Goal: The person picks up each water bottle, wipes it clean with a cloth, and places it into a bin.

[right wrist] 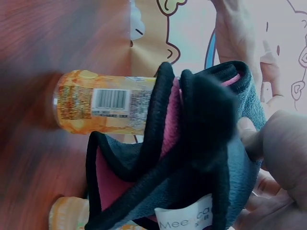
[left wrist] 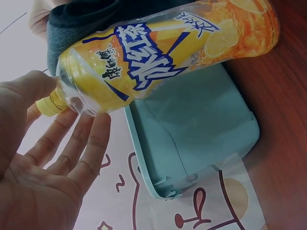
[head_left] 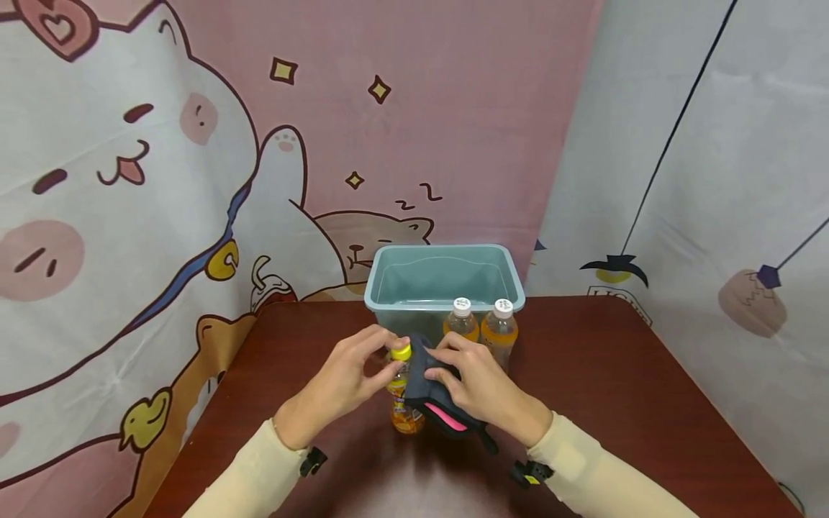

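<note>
Bottle point(head_left: 406, 419) upright on bench point(head_left: 583, 374), nearer the wearer than the bin point(head_left: 408, 321). Left hand point(head_left: 346, 370): grip pinched at neck and cap, presumably to steady it from above and leave the sides free. Right hand point(head_left: 476, 378): grip clamped on cloth point(head_left: 421, 374), which lies along the bottle's side, likely to bring fabric against it. 2 other bottles point(head_left: 500, 334) stand just before bin.

Iced tea bottle point(left wrist: 163, 52) and charcoal cloth point(head_left: 421, 375)
The yellow-capped bottle stands upright, printed with lemons; the cloth, black-edged and pink inside, hangs in bunched folds just beside it.
</note>
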Tool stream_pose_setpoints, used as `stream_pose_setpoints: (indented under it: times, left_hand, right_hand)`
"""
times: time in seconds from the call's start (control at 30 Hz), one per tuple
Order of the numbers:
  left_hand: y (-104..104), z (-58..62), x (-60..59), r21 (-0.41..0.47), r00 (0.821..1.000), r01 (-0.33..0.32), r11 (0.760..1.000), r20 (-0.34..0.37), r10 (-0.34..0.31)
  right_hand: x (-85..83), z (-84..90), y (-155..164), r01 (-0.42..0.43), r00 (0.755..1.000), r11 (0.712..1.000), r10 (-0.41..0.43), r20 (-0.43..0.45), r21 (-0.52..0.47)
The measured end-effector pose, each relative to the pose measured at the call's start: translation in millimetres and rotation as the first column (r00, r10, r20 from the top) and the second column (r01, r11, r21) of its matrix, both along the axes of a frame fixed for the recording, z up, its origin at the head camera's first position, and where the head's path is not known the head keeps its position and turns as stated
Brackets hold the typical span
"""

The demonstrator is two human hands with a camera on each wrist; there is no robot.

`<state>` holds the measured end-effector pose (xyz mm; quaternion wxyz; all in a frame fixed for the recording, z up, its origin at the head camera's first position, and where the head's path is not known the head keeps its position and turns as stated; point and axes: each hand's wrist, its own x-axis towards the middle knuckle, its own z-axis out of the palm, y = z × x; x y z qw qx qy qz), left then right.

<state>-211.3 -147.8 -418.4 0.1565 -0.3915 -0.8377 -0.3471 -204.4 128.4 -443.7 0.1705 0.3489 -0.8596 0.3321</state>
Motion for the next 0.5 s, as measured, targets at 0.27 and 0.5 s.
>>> stream_pose_setpoints:
  times: [0.27,0.5]
  left_hand:
    - [1,0.6,1.1,0.004,1.0,0.011,1.0,0.011,-0.011]
    - [2,1.9,0.9,0.001,1.0,0.007,1.0,0.012,-0.007]
  right_hand:
    - [-0.9,-16.0,3,0.006,1.0,1.0,-0.006,0.026,0.024]
    - [-3.5,-33.6,3,0.001,0.998,0.998,-0.006,0.066,0.07]
